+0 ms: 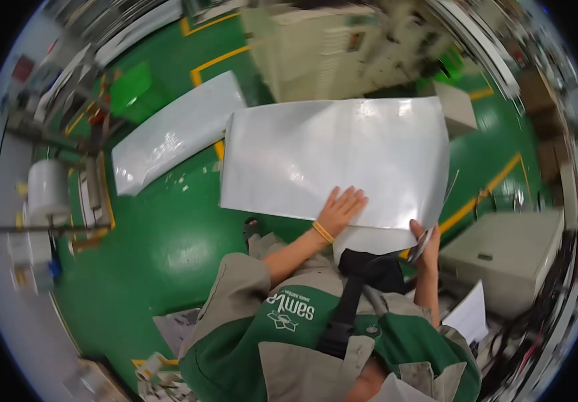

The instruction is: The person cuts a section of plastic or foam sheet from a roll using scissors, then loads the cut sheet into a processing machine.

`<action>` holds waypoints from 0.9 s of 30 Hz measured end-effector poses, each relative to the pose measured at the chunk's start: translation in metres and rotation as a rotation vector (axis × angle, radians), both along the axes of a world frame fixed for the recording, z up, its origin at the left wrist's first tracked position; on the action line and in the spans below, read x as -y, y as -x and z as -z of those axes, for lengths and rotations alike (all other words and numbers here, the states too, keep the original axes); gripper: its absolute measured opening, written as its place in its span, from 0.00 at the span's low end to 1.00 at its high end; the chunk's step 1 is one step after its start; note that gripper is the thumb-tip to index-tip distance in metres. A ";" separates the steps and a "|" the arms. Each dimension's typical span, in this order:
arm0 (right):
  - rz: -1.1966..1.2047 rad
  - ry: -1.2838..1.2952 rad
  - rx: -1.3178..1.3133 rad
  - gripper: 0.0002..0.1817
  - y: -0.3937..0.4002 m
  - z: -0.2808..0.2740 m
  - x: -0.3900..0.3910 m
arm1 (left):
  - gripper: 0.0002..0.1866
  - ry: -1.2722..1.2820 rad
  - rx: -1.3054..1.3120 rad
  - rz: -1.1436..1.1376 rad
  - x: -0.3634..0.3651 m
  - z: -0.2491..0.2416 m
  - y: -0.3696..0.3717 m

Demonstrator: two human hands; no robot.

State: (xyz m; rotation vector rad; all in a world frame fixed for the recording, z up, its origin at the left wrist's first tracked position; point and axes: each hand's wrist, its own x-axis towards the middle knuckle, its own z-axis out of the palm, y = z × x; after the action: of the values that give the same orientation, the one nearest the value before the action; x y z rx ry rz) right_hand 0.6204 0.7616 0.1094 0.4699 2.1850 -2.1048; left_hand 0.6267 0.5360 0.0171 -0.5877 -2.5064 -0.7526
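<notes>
A large, glossy white plastic-wrapped pack (329, 154) spreads out in front of my body. My left hand (342, 208), with a yellow band at the wrist, lies flat on its near edge, fingers stretched out. At the pack's near right corner, my right hand (428, 246) is closed round a pair of scissors (421, 245). A thin blade-like line shows beyond that hand, beside the pack's right edge. What supports the pack underneath is hidden.
Another white wrapped pack (175, 130) lies at the left, near a green bin (131, 90). A pale metal cabinet (503, 254) stands close on my right. A cream machine (322, 57) is ahead. A white roll (49, 189) sits at the far left.
</notes>
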 end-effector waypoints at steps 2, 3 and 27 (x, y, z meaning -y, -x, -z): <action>0.128 -0.057 0.027 0.21 -0.003 -0.011 -0.081 | 0.25 0.040 0.026 0.020 -0.028 0.022 0.021; 0.218 -0.061 0.043 0.21 -0.004 -0.012 -0.123 | 0.26 0.052 0.076 0.009 -0.038 0.037 0.034; 0.814 -0.878 0.075 0.14 0.170 -0.078 -0.562 | 0.23 -1.492 1.743 0.137 -0.551 0.148 0.494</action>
State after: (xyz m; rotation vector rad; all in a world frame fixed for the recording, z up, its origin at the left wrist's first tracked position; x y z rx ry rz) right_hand 0.4500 1.3237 0.1874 1.6777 3.1068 -1.0744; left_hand 0.1324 1.0866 -0.1308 0.8315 -1.5829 -3.5999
